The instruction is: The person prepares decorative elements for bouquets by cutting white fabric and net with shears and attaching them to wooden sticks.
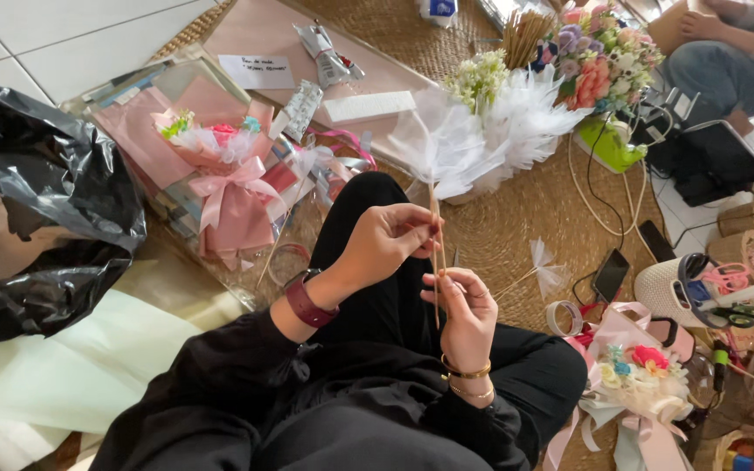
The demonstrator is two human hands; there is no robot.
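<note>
Both hands pinching the thin wooden stick over the lap, left hand fingers closed above right hand, white tulle puff topping it; uneven squeezing is risking a snapped stick.

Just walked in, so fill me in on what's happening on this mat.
A person in black sits cross-legged on a woven mat. Their left hand and right hand both pinch thin wooden sticks topped with white tulle puffs. A finished pink wrapped bouquet lies to their left, another bouquet to their right, and a bunch of artificial flowers ahead. Another person sits at the top right.
</note>
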